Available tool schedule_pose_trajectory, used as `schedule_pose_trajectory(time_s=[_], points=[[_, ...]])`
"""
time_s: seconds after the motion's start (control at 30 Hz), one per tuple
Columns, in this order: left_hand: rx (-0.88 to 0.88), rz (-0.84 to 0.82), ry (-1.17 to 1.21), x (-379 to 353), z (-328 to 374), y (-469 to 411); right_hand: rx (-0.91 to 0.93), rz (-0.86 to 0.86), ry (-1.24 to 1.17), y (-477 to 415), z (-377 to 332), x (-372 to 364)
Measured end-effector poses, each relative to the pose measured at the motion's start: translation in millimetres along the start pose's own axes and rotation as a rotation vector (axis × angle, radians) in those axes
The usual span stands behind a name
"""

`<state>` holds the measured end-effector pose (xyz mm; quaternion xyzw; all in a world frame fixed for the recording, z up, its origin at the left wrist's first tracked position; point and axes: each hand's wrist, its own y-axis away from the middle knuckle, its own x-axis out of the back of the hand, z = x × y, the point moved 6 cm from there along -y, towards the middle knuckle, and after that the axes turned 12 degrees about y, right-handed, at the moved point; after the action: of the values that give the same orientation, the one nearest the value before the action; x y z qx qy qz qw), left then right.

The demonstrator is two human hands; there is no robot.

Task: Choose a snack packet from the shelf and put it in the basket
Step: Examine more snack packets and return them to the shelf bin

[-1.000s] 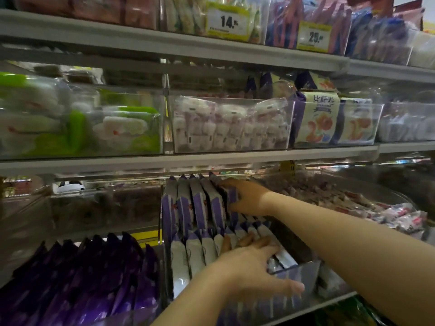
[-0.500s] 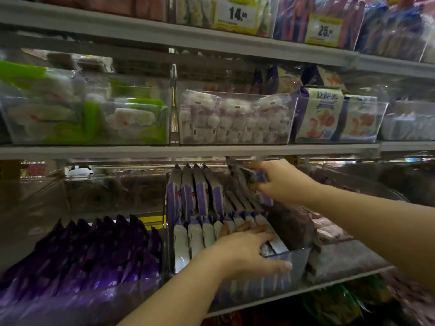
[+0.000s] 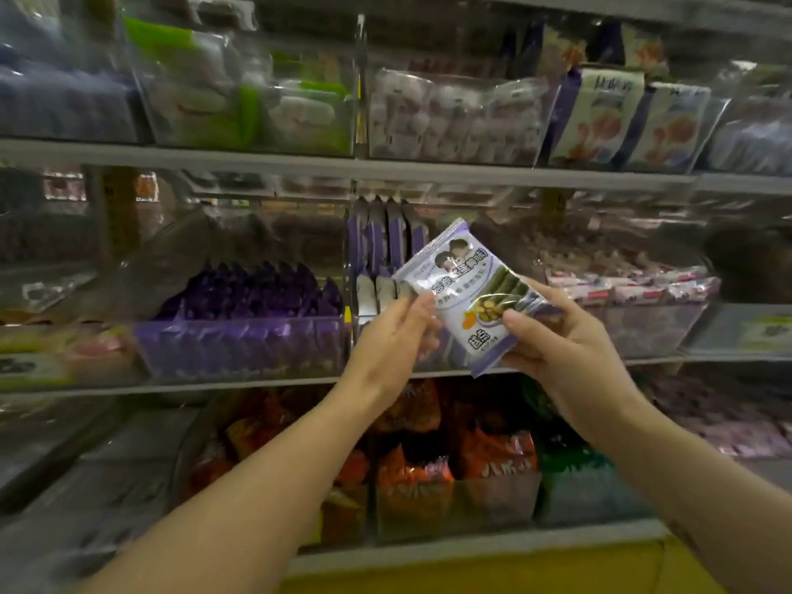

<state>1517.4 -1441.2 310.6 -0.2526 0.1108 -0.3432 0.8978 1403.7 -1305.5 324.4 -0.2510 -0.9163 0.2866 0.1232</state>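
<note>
A pale purple and white snack packet [image 3: 460,289] with green rolls printed on it is held tilted in front of the middle shelf. My left hand [image 3: 396,330] pinches its left edge. My right hand [image 3: 557,340] grips its lower right side, thumb on the front. Behind it stands the clear bin [image 3: 364,293] with more packets of the same kind upright in rows. No basket is in view.
Clear bins line the shelves: dark purple packets [image 3: 248,297] to the left, small white and red sweets [image 3: 621,285] to the right, orange and green bags [image 3: 428,473] on the shelf below. White buns and biscuit boxes [image 3: 595,117] fill the shelf above. A yellow ledge [image 3: 514,572] runs along the bottom.
My right hand has pulled one packet out of the bin and toward me. My left hand has left the bin's front packets and taken the packet's left edge. The view has dropped lower.
</note>
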Motion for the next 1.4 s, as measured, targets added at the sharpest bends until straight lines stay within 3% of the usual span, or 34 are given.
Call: schedule_pose_trajectory(time_s=[0.07,0.13,0.3,0.4,0.5,0.63,0.77,0.97,1.17,1.4], points=[[0.115,-0.036,0.235,3.8,-12.6,26.1,-0.106,-0.048,-0.176,27.1,29.6,-22.8],[0.153,-0.052,0.322,12.0,-29.1,54.5,-0.192,-0.083,-0.165,51.0,56.6,-43.0],[0.222,-0.019,0.141,38.3,-78.3,114.2,-0.320,-0.215,0.153,87.9,106.4,-69.4],[0.281,-0.080,0.085,36.8,-100.4,143.0,-0.427,-0.255,0.057,100.2,128.4,-76.9],[0.389,-0.114,0.150,25.1,-126.2,168.2,-0.596,-0.152,-0.199,117.7,158.3,-82.1],[0.482,-0.329,0.149,2.8,-144.5,187.8,-0.913,0.002,-0.284,149.2,195.1,-89.3],[0.489,-0.419,0.104,8.0,-155.9,186.5,-0.901,0.038,-0.482,149.3,195.8,-89.0],[0.521,-0.322,0.070,11.1,-164.4,187.1,-0.741,-0.013,-0.427,143.2,185.2,-80.2],[0.514,0.101,0.256,23.8,-151.6,181.1,-0.693,-0.065,-0.339,148.6,181.0,-83.3],[0.588,0.264,0.388,30.9,-150.8,182.5,-0.738,-0.067,-0.264,149.1,182.1,-86.5]])
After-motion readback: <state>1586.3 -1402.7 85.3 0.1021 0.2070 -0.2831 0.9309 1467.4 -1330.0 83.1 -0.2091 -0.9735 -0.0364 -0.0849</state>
